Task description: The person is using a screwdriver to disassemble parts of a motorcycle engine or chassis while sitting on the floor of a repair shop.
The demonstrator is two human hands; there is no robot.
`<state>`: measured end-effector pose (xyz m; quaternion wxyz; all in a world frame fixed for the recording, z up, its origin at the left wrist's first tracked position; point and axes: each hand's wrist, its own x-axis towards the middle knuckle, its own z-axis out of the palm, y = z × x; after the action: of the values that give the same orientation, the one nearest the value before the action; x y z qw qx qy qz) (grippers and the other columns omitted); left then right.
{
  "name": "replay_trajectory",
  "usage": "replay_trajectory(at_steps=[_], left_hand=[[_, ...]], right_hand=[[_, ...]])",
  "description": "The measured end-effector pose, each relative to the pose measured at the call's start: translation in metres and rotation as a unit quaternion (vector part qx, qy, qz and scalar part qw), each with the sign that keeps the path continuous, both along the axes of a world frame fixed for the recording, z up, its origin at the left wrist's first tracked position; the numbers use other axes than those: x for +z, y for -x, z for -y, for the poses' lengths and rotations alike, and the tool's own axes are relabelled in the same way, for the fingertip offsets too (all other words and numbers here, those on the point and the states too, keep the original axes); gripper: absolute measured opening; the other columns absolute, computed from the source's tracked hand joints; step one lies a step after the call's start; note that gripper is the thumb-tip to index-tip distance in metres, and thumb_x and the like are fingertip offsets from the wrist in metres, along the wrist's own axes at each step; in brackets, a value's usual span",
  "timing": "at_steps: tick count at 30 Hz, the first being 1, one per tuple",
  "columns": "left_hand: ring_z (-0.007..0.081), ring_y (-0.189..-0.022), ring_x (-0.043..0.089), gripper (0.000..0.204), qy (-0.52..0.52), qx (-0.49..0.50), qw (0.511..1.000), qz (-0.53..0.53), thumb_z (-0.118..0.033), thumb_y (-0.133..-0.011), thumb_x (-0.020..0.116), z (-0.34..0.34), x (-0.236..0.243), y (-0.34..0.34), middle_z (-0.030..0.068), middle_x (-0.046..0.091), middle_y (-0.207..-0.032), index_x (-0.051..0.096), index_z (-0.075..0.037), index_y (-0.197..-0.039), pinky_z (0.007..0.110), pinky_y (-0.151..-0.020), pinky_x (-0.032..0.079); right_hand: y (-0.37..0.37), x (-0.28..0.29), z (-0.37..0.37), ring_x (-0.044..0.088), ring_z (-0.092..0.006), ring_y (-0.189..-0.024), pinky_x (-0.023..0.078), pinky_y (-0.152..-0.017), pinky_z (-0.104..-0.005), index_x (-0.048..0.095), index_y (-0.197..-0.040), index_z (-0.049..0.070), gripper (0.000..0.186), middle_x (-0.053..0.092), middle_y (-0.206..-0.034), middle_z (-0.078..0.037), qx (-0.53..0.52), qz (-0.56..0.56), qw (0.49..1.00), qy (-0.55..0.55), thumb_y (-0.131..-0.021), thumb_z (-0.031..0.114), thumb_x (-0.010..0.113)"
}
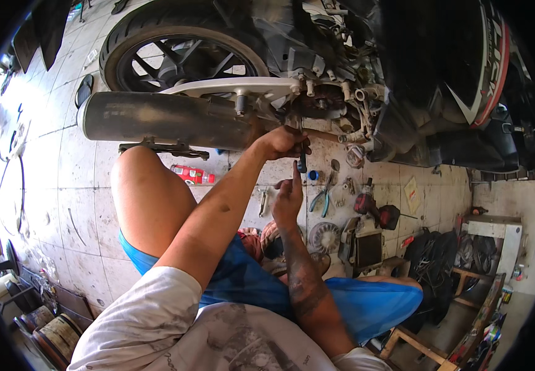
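My left hand [285,142] is closed at the side of a scooter's open engine area, below the silver swing arm [236,85]. Its fingers wrap a slim metal tool with a dark rounded end [303,164]; the tool's exact kind is unclear. The tool's other end runs up toward the exposed engine parts [323,99]. Just below, my right hand [288,199] is partly open, its index finger stretched up beside the dark end. Whether that fingertip touches it I cannot tell. The long dark muffler [162,117] lies left of my left hand, under the rear wheel [184,59].
On the tiled floor lie blue-handled pliers [322,199], a blue cap [312,175], a red-labelled bottle [191,175], a red cordless driver [376,210] and a round finned part [325,237]. A wooden frame [425,349] stands lower right. My bent left knee [141,167] is near the muffler.
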<state>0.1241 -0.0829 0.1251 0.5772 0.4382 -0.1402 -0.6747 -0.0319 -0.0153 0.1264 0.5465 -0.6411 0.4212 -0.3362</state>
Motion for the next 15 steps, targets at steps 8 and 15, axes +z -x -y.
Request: replay_trajectory(at_steps=[8, 15], left_hand=[[0.0082, -0.064, 0.053, 0.024, -0.012, 0.004, 0.998, 0.062, -0.025, -0.095, 0.057, -0.004, 0.000, 0.001, 0.0022, 0.065, -0.084, 0.065, -0.002, -0.097, 0.023, -0.057, 0.049], [0.0094, -0.067, 0.056, 0.025, -0.020, -0.022, 0.992, 0.120, -0.025, -0.094, 0.059, -0.005, -0.001, -0.009, 0.0022, 0.067, -0.080, 0.067, -0.002, -0.099, 0.023, -0.060, 0.049]], right_hand=[[0.012, 0.007, 0.018, 0.038, -0.0099, -0.057, 0.036, -0.055, -0.0244, 0.047, -0.136, 0.002, 0.044, 0.042, -0.066, -0.001, -0.042, 0.018, 0.995, 0.086, -0.093, 0.003, 0.038], [0.022, -0.003, 0.049, 0.056, -0.0227, -0.078, 0.046, -0.069, -0.0314, 0.051, -0.132, 0.006, 0.051, 0.056, -0.084, -0.010, -0.050, -0.253, 0.908, 0.331, -0.084, 0.015, 0.067]])
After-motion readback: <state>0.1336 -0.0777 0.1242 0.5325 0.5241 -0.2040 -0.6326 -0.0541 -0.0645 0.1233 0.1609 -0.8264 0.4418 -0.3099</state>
